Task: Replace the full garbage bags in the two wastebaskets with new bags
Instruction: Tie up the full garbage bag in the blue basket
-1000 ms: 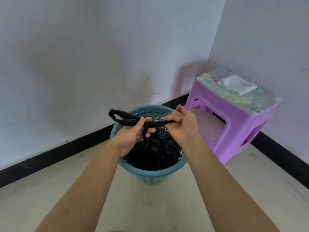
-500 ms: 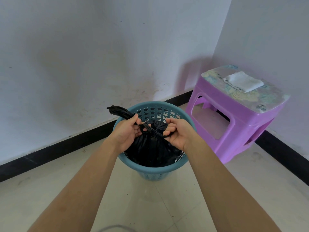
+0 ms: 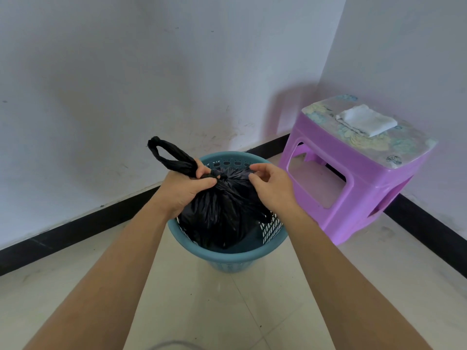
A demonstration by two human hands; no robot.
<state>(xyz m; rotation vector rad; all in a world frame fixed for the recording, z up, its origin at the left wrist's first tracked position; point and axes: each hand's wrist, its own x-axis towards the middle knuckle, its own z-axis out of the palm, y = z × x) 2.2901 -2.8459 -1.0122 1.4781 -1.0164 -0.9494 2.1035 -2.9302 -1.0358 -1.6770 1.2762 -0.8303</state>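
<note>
A full black garbage bag sits in a blue perforated wastebasket on the tiled floor in the room's corner. Its top is gathered into a knot, and a loop of its handles sticks up to the left. My left hand grips the bag's neck and handles at the knot. My right hand hovers just right of the knot with fingers loosely curled, its fingertips near the bag's top; whether they pinch plastic is unclear. Only this one wastebasket is in view.
A purple plastic stool stands right of the basket against the wall, with a folded white cloth on its flowered top. White walls with a black skirting board close in behind and to the right. Tiled floor lies in front.
The handles stretched between both hands have been drawn tight into a knot. My right hand has let go of its strand. The bag now sits higher in the basket.
</note>
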